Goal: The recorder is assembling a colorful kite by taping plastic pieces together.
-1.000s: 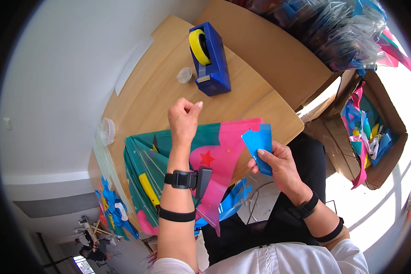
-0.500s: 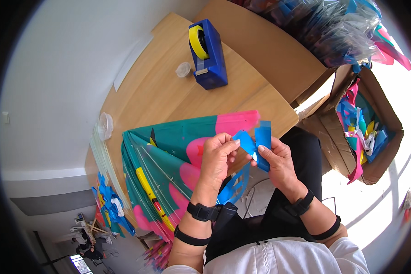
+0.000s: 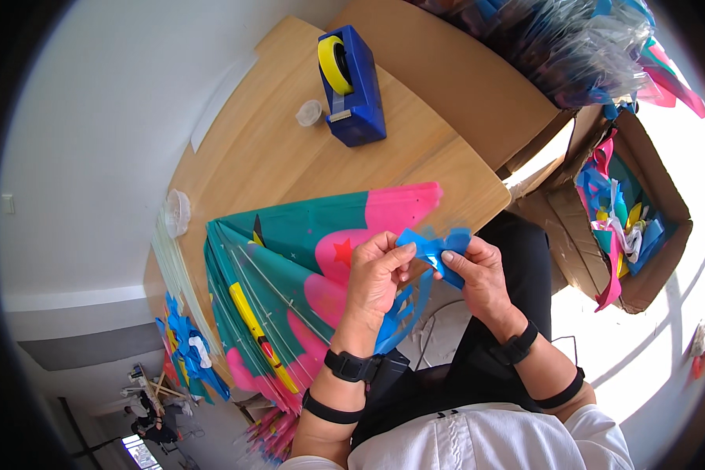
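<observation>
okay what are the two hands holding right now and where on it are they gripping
Both hands pinch a blue plastic strip: the left hand grips its left end between thumb and fingertips, the right hand its right end. Its loose tails hang down between the wrists.

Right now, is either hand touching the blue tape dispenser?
No. The tape dispenser stands apart on the table; the left hand and right hand pinch a blue strip.

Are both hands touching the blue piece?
Touching. The head view shows the left hand and the right hand each pinching the blue piece between fingertips, with no gap on either side.
</observation>
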A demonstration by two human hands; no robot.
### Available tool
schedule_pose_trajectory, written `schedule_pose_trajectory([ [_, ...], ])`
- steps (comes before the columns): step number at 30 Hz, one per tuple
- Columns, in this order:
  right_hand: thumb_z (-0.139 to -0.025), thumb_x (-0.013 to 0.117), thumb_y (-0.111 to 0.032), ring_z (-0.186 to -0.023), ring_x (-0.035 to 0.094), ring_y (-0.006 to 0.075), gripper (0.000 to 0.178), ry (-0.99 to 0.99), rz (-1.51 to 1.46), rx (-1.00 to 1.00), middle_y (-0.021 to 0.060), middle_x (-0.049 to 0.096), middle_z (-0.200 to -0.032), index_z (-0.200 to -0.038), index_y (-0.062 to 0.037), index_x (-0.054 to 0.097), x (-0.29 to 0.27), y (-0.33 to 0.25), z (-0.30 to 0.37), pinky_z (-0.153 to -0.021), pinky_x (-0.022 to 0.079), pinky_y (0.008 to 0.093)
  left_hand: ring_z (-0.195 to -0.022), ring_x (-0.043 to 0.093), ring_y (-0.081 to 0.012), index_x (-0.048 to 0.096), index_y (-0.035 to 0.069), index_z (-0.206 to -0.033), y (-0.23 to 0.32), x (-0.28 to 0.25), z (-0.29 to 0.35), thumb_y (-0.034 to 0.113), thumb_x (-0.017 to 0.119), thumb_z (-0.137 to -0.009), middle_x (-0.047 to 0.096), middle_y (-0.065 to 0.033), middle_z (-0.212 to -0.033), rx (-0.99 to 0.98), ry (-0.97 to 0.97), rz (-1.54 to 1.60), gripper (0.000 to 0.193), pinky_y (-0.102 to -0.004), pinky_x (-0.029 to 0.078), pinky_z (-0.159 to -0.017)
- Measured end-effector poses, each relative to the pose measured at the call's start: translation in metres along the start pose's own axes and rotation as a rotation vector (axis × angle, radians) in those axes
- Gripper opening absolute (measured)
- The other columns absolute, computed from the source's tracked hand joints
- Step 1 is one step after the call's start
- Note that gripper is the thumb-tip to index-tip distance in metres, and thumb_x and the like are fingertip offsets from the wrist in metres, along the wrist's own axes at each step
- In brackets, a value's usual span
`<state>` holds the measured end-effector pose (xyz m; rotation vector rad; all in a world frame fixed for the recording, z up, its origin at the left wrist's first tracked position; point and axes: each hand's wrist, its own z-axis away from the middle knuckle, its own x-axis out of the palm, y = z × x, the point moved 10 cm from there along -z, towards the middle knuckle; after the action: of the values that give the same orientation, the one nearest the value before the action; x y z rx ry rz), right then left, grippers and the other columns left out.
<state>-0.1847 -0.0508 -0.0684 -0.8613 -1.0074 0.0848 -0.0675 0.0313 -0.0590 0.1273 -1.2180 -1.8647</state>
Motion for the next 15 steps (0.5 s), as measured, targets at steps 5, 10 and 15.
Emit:
schedule_pose_trajectory([
  [5,-0.087,0.062,0.003,-0.072,0.062,0.0117,0.012,-0.054,0.273,-0.049,0.0067,0.067,-0.083,-0.099,0.0023,0.065,-0.001,-0.006,0.000,-0.068,0.052,0.0270,-0.056,0.048,-0.0061,0.060,0.003,-0.075,0.004,-0.009,0.001,0.005,0.069,-0.083,0.056,0.0012,-0.064,0.023,0.077,-0.247,0.013,-0.0225,0.037,-0.050],
  [10,-0.077,0.062,0.008,-0.074,0.065,0.0251,0.024,-0.073,0.894,-0.356,0.0143,0.064,-0.083,-0.100,0.0006,0.065,0.023,-0.038,-0.001,-0.065,0.051,0.0322,-0.057,0.052,-0.0086,0.061,-0.001,-0.075,0.040,0.007,-0.005,0.005,0.068,-0.082,0.059,-0.0030,-0.064,0.361,0.151,-0.802,0.012,-0.0271,0.042,-0.052],
  [15,-0.072,0.059,0.008,-0.074,0.063,0.0339,0.029,-0.072,1.235,-0.585,0.0153,0.059,-0.080,-0.100,0.0001,0.063,0.039,-0.046,-0.005,-0.064,0.051,0.0384,-0.056,0.054,-0.0064,0.062,0.000,-0.074,0.039,0.010,-0.026,0.003,0.070,-0.080,0.060,-0.0018,-0.063,0.444,0.209,-0.962,0.010,-0.0241,0.042,-0.051],
])
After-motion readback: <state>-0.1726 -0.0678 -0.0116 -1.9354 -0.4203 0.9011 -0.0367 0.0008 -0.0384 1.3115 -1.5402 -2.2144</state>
